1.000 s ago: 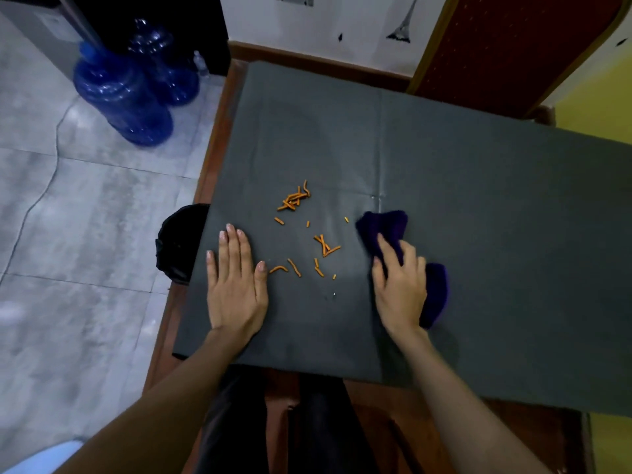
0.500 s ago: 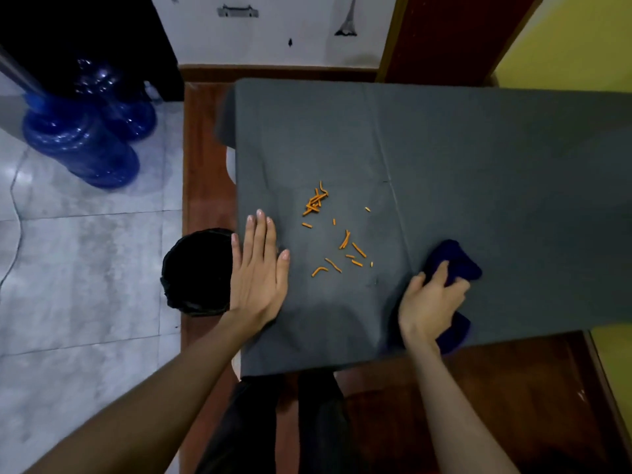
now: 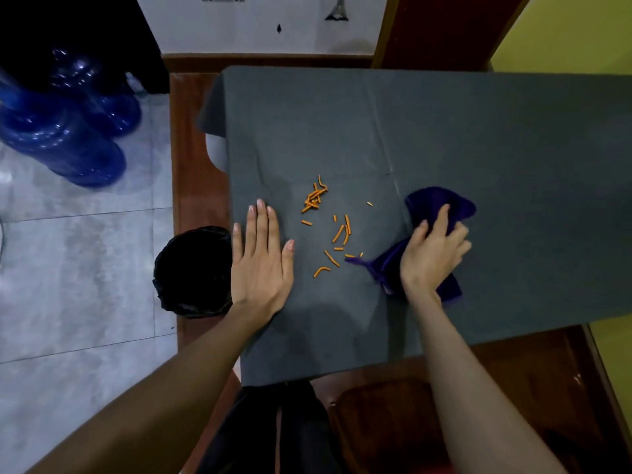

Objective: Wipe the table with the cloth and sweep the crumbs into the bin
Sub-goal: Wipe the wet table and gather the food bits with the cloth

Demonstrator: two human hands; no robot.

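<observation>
A dark purple cloth [image 3: 434, 230] lies bunched on a table covered by a grey sheet [image 3: 478, 138], to the right of the middle of the view. The person's right hand [image 3: 432, 256] presses down on it with fingers curled into the fabric, gripping it; one corner of the cloth trails out to the left and touches the nearest of the crumbs.

The crumbs [image 3: 330, 227] are short orange sticks scattered on the grey sheet between the two hands, a tighter cluster at the far end and looser pieces toward the near end.

The left hand [image 3: 261, 260] lies flat and open on the sheet, palm down, fingers straight and together, holding nothing, just left of the crumbs and at the sheet's left edge.

Just beside that hand, below the table's edge, stands a round bin lined with a black bag [image 3: 193, 271], on the floor.

The sheet does not cover the whole table: red-brown wood [image 3: 195, 186] shows along the left and near sides. Farther left, on grey floor tiles [image 3: 75, 268], stand large blue water jugs [image 3: 58, 138].
</observation>
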